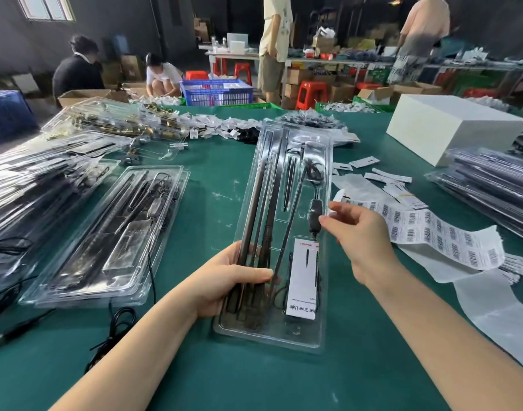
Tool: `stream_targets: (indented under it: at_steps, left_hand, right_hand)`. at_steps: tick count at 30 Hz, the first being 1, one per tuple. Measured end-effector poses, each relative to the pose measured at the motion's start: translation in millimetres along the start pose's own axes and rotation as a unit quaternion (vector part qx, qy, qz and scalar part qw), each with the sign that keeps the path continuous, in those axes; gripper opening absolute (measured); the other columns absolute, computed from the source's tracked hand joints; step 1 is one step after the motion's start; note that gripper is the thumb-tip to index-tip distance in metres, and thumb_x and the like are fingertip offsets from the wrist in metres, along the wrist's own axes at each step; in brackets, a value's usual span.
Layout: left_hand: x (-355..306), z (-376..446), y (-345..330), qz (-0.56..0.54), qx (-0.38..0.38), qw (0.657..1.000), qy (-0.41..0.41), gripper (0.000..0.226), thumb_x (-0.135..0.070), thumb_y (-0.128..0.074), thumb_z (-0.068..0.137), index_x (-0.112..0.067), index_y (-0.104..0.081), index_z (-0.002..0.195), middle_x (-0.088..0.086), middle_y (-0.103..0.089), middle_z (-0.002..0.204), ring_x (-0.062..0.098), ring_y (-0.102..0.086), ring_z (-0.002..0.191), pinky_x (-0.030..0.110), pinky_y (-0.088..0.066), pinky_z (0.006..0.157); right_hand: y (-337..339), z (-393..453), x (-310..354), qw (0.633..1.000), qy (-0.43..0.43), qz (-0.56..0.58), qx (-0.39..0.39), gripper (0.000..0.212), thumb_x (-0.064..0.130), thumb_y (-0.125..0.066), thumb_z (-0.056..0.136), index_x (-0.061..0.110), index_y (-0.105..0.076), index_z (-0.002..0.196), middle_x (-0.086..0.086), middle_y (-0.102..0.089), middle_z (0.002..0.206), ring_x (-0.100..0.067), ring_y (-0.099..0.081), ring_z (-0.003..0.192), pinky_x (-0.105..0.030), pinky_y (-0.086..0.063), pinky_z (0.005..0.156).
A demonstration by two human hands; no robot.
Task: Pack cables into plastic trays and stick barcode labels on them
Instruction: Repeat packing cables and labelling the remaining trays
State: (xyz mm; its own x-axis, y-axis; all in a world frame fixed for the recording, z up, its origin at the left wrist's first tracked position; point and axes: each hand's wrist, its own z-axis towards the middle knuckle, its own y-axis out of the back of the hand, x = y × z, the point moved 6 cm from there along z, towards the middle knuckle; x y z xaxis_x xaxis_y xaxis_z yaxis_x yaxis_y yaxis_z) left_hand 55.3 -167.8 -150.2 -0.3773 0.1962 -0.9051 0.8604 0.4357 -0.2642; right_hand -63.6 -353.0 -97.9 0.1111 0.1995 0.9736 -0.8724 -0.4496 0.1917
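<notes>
Centrally, clear rigid tray (286, 336), left hand (224, 280) gripping.

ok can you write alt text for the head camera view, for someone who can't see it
A person's left hand grips a clear plastic tray of dark rods and cable on a green table, while the right hand reaches over its edge. A barcode label strip lies to the right, more packed trays to the left.
</notes>
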Motion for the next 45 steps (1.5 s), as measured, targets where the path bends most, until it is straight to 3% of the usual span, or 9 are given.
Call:
stream_targets:
  at_steps: [10,14,17,21,25,29,34,40,45]
  left_hand:
    - [-10.1,1.9,9.6,0.163,-0.056,0.985,0.006,0.033,-0.010,-0.077,0.078,-0.006,-0.060,0.105,0.009,-0.073,0.085,0.020,-0.069,0.072,0.031,-0.057,0.064]
    - [-30.2,-7.0,19.4,0.492,-0.171,0.854,-0.019,0.083,-0.050,-0.079,0.069,-0.029,-0.032,0.134,-0.003,-0.060,0.109,0.017,-0.058,0.100,0.031,-0.047,0.087]
    - [-41.7,-11.4,-2.2,0.684,-0.202,0.695,-0.090,0.058,-0.051,-0.066,0.082,-0.038,-0.046,0.135,-0.002,-0.043,0.142,0.023,-0.038,0.128,0.040,-0.037,0.107]
    - [-22.7,-9.5,-60.0,0.715,-0.080,0.677,-0.154,0.034,-0.008,-0.047,0.087,-0.022,-0.061,0.115,-0.003,-0.059,0.124,0.021,-0.053,0.116,0.032,-0.042,0.095]
    - [-17.9,-10.6,-85.2,0.709,-0.154,0.674,-0.140,0.028,-0.042,-0.037,0.096,-0.017,-0.041,0.086,0.008,-0.060,0.103,0.034,-0.058,0.096,0.034,-0.031,0.069]
    - [-20.4,-0.5,-98.3,0.752,-0.173,0.627,-0.110,0.037,-0.050,-0.051,0.091,-0.016,-0.051,0.105,0.006,-0.060,0.111,0.031,-0.060,0.101,0.033,-0.034,0.069]
    - [-28.3,-4.0,-82.8,0.695,-0.187,0.677,-0.155,0.019,-0.034,-0.043,0.092,-0.017,-0.044,0.082,0.007,-0.063,0.091,0.034,-0.060,0.089,0.033,-0.034,0.065]
    - [-32.3,-1.2,-70.6,0.655,-0.167,0.724,-0.140,0.030,-0.033,-0.041,0.092,-0.017,-0.061,0.107,0.004,-0.068,0.104,0.030,-0.060,0.091,0.032,-0.045,0.072]
    - [-30.6,-1.3,-62.0,0.631,-0.167,0.747,-0.128,0.035,-0.035,-0.040,0.093,-0.018,-0.059,0.116,0.003,-0.067,0.114,0.028,-0.062,0.098,0.034,-0.050,0.083]
  right_hand:
    - [-9.1,-7.2,-41.0,0.947,-0.241,-0.055,0.204,0.026,0.012,-0.076,0.082,0.006,-0.060,0.102,-0.004,-0.067,0.070,-0.009,-0.057,0.047,-0.018,-0.046,0.043]
    - [-14.1,-10.9,-50.2,0.947,-0.252,-0.057,0.191,0.021,0.013,-0.073,0.084,0.009,-0.062,0.101,-0.004,-0.068,0.068,-0.007,-0.054,0.043,-0.018,-0.045,0.041]
    - [-18.3,-11.2,-48.0,0.954,-0.237,-0.056,0.173,0.014,0.015,-0.071,0.084,0.012,-0.062,0.094,0.001,-0.068,0.059,-0.006,-0.055,0.041,-0.016,-0.043,0.040]
    - [-18.5,-13.7,-46.3,0.952,-0.245,-0.046,0.180,0.014,0.020,-0.071,0.086,0.015,-0.063,0.096,0.004,-0.070,0.060,-0.003,-0.055,0.041,-0.014,-0.042,0.040]
    - [-15.0,-17.4,-46.3,0.937,-0.283,-0.006,0.206,0.008,0.021,-0.063,0.091,0.015,-0.062,0.097,0.000,-0.073,0.068,-0.004,-0.049,0.037,-0.014,-0.040,0.040]
    - [-15.3,-22.8,-46.0,0.931,-0.270,-0.005,0.244,0.014,0.014,-0.057,0.094,0.013,-0.065,0.106,0.002,-0.072,0.067,-0.005,-0.049,0.042,-0.015,-0.040,0.040]
    - [-6.7,-10.3,-37.5,0.957,-0.090,-0.152,0.228,0.015,0.015,-0.065,0.088,0.020,-0.074,0.099,0.008,-0.068,0.071,-0.005,-0.054,0.055,-0.011,-0.039,0.047]
    - [-20.6,2.6,-20.6,0.894,0.192,-0.367,0.171,0.019,0.028,-0.066,0.088,0.019,-0.076,0.101,0.003,-0.065,0.107,-0.011,-0.055,0.100,-0.020,-0.038,0.079]
    - [-14.8,1.4,-10.9,0.865,0.311,-0.356,0.165,0.012,0.021,-0.072,0.085,0.017,-0.079,0.095,0.002,-0.074,0.102,-0.016,-0.065,0.099,-0.025,-0.047,0.086]
